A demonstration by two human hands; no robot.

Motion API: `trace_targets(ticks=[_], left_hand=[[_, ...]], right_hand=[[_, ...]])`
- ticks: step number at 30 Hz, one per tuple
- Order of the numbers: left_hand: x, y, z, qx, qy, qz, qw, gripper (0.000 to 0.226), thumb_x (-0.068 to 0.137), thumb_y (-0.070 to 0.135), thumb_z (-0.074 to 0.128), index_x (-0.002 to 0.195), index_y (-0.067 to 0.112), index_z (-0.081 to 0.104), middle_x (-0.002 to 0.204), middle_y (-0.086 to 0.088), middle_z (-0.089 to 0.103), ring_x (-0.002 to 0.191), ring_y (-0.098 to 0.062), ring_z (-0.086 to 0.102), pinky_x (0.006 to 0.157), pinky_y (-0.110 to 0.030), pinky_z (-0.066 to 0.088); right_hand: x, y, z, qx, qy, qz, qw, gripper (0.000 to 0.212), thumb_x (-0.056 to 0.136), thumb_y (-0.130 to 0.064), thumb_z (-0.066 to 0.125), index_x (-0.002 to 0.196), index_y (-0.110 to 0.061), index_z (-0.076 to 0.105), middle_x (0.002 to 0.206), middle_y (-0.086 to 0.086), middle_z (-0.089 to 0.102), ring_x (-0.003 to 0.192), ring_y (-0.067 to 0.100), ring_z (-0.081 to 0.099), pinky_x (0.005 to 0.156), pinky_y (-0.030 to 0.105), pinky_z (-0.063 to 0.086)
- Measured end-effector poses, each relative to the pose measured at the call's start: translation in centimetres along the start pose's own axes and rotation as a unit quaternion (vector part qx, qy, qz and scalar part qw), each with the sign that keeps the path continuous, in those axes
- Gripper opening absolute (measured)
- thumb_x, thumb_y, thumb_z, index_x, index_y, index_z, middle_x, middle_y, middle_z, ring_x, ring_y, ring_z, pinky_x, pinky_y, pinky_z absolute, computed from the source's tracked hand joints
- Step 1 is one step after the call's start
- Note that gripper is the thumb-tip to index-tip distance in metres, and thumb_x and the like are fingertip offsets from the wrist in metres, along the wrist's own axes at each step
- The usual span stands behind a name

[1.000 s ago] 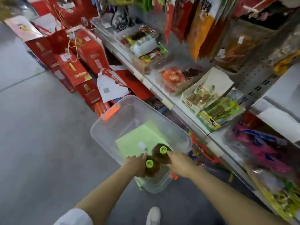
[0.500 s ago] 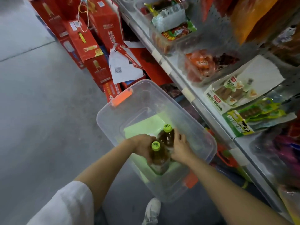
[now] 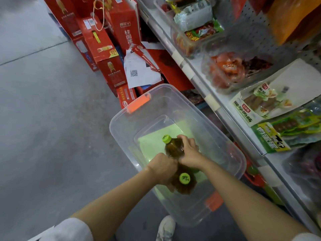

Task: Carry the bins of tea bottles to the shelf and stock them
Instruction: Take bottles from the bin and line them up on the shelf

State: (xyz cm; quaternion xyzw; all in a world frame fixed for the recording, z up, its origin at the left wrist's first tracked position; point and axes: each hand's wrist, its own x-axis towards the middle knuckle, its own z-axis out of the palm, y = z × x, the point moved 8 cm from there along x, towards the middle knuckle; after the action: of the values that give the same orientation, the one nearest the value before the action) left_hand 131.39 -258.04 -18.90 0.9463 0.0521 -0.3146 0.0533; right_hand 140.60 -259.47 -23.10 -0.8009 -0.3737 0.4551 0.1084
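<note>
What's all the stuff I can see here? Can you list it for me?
tea bottles: two, brown with green caps, inside the bin, one in each hand
bin: one, clear with orange latches, on the floor by the shelf
green sheet: one, pale green, lying in the bin's bottom
red cartons: several, stacked on the floor beyond the bin
shelf: one, white, on the right, holding packaged snacks
shoe: one, white, on the floor near the bin
left hand: grips the nearer bottle
right hand: grips the farther bottle

Red gift boxes [image 3: 104, 40], QR-code paper [image 3: 139, 70] — packaged snacks [image 3: 260, 105], grey floor [image 3: 43, 119]
</note>
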Motion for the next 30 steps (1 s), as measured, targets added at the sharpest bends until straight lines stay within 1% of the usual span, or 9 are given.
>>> trace_targets(ticks=[5,7,11,16,21,23,25,27,30], left_hand=[[-0.8,0.8,-0.7,0.023,0.019,0.033,0.999,0.052,0.078,0.063,0.066,0.099,0.016,0.068,0.077,0.002,0.058,0.066,-0.017,0.052,0.063,-0.03,0.045],[-0.8,1.4,-0.7,0.043,0.048,0.052,0.997,0.055,0.079,0.055,0.069,0.114,0.014,0.063,0.088,-0.002,0.062,0.073,-0.02,0.057,0.063,-0.031,0.041],[0.9,2.2,0.4,-0.004,0.042,0.107,0.993,0.085,0.068,0.033,0.083,0.137,0.012,0.037,0.121,-0.012,0.059,0.103,-0.031,0.062,0.082,-0.042,0.053],[2.7,1.5,0.4,-0.121,-0.023,0.089,0.988,0.097,0.058,0.024,0.089,0.137,0.013,0.034,0.126,-0.013,0.054,0.102,-0.036,0.061,0.082,-0.044,0.054],[1.8,-1.7,-1.9,-0.228,0.019,0.024,0.973,0.083,0.056,0.029,0.09,0.122,0.014,0.042,0.117,-0.011,0.055,0.102,-0.032,0.058,0.077,-0.03,0.041],[0.8,-3.8,-3.5,-0.267,0.049,0.005,0.962,0.08,0.052,0.032,0.089,0.117,0.016,0.045,0.112,-0.008,0.056,0.099,-0.029,0.057,0.077,-0.03,0.044],[-0.7,-6.0,-5.6,-0.329,0.088,-0.011,0.94,0.079,0.048,0.034,0.088,0.114,0.02,0.048,0.11,-0.003,0.056,0.099,-0.024,0.057,0.083,-0.033,0.048],[-2.9,-7.9,-8.5,-0.421,0.142,-0.023,0.895,0.078,0.045,0.03,0.088,0.114,0.023,0.052,0.111,0.001,0.059,0.1,-0.019,0.059,0.087,-0.033,0.05],[-6.2,-10.0,-12.8,-0.542,0.212,-0.036,0.812,0.074,0.051,0.014,0.09,0.117,0.023,0.056,0.108,0.003,0.067,0.1,-0.014,0.065,0.091,-0.035,0.054]], right_hand=[[0.7,-1.9,0.1,-0.024,0.013,-0.025,0.999,0.087,0.066,-0.036,0.075,0.135,-0.046,0.024,0.131,0.002,0.032,0.118,0.03,0.042,0.1,0.055,0.041],[0.9,-2.1,-0.8,-0.015,0.024,-0.03,0.999,0.093,0.059,-0.03,0.08,0.136,-0.041,0.029,0.128,0.003,0.039,0.115,0.03,0.049,0.097,0.05,0.047],[0.2,-1.9,-4.1,0.034,0.076,-0.044,0.996,0.09,0.056,-0.021,0.085,0.132,-0.034,0.04,0.126,0.002,0.048,0.109,0.024,0.056,0.092,0.037,0.051],[-3.2,-4.2,-8.8,0.116,0.113,-0.124,0.979,0.085,0.055,-0.012,0.081,0.129,-0.035,0.047,0.129,-0.002,0.051,0.119,0.016,0.051,0.102,0.04,0.046],[-8.3,-5.8,-14.0,0.2,0.148,-0.156,0.956,0.087,0.055,-0.006,0.081,0.129,-0.039,0.048,0.131,-0.007,0.054,0.123,0.004,0.05,0.103,0.031,0.043],[-10.5,-5.8,-16.2,0.237,0.178,-0.147,0.944,0.084,0.059,-0.002,0.082,0.128,-0.034,0.047,0.125,-0.01,0.055,0.114,-0.011,0.05,0.095,0.019,0.043],[-12.6,-5.7,-18.5,0.265,0.211,-0.142,0.93,0.078,0.063,0.004,0.081,0.126,-0.026,0.047,0.115,-0.018,0.056,0.099,-0.024,0.049,0.082,0.005,0.039],[-14.8,-5.5,-20.7,0.283,0.247,-0.138,0.916,0.077,0.061,0.007,0.082,0.125,-0.021,0.049,0.112,-0.018,0.056,0.096,-0.021,0.051,0.076,-0.001,0.037],[-18.2,-5.2,-23.1,0.314,0.289,-0.136,0.894,0.08,0.057,0.004,0.086,0.121,-0.028,0.052,0.119,-0.007,0.06,0.11,0.003,0.055,0.094,0.018,0.043]])
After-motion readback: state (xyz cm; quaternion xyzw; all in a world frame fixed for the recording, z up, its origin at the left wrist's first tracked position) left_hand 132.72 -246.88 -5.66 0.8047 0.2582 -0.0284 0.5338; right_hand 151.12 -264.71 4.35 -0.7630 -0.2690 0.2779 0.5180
